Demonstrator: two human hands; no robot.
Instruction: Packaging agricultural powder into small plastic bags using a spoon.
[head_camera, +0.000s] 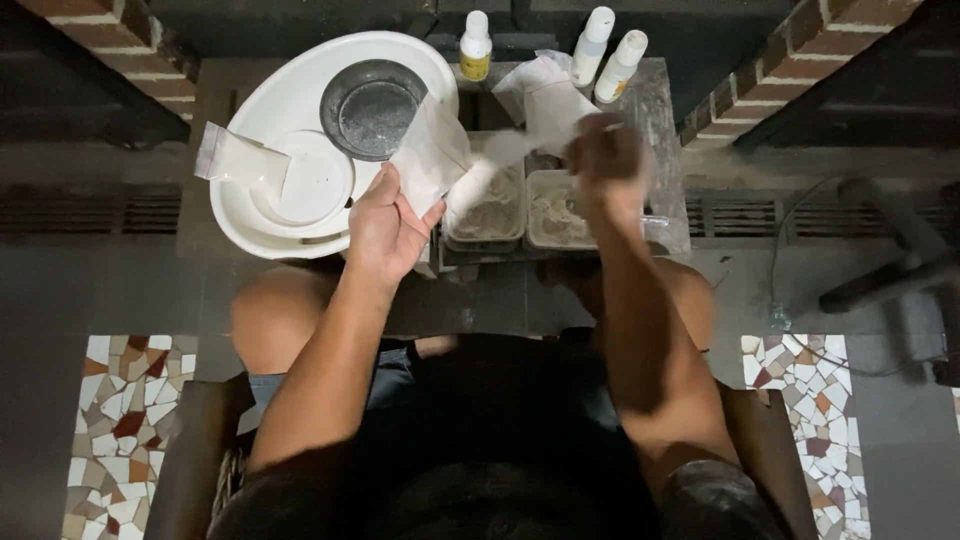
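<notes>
My left hand (388, 228) grips a clear plastic bag (432, 155) holding pale powder, held over the edge of a wide white basin (262, 108). My right hand (603, 157) is raised and blurred, closed around a pale spoon-like tool (500, 158) that points toward the bag's mouth. Below both hands sit two clear square tubs (488, 212) (556, 212) with brownish powder in them. In the basin lie a dark round bowl (372, 107), a white lid (312, 180) and another small plastic bag (232, 155).
Three white squeeze bottles (475, 45) (593, 42) (622, 62) stand at the back of a small low table (662, 130), with a crumpled clear bag (535, 85) beside them. Brick posts (100, 40) (820, 45) flank the table. My knees press against its front edge. Mosaic tiles (120, 420) cover the floor.
</notes>
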